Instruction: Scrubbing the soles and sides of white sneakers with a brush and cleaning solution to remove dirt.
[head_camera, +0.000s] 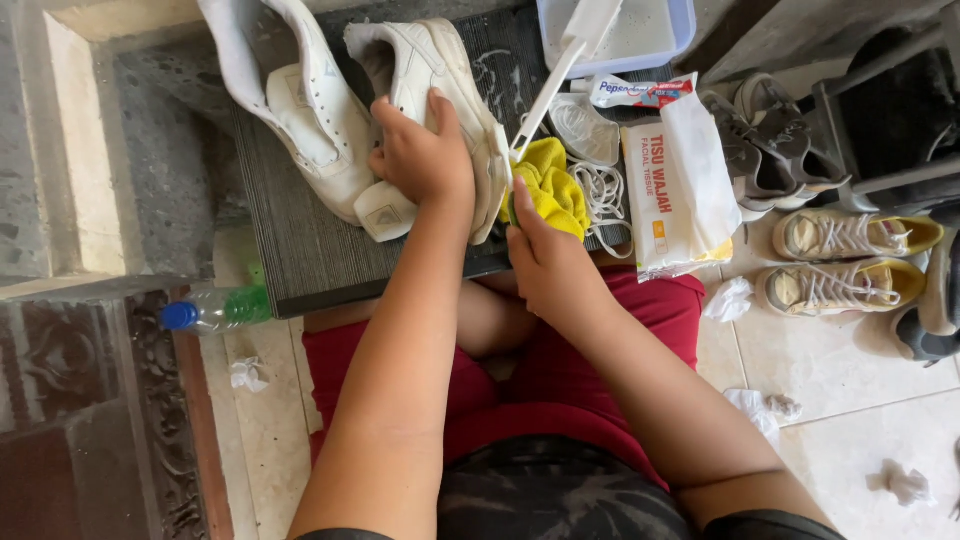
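On a dark board (330, 250), the left hand (420, 155) grips a white sneaker (440, 90) while the right hand (545, 255) pinches a yellow cloth (550, 185) against it.

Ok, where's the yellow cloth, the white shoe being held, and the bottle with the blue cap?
yellow cloth (548, 190), head view, on its bunched middle beside the right hand.
white shoe (425, 55), head view, on its upper above the left hand.
plastic bottle (222, 308), head view, on its clear body by the blue cap.

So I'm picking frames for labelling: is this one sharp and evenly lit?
Head view: mostly sharp, soft daylight; the white sneaker under the left hand is bright but keeps detail; the right hand is crisp; lower left corner falls dark.
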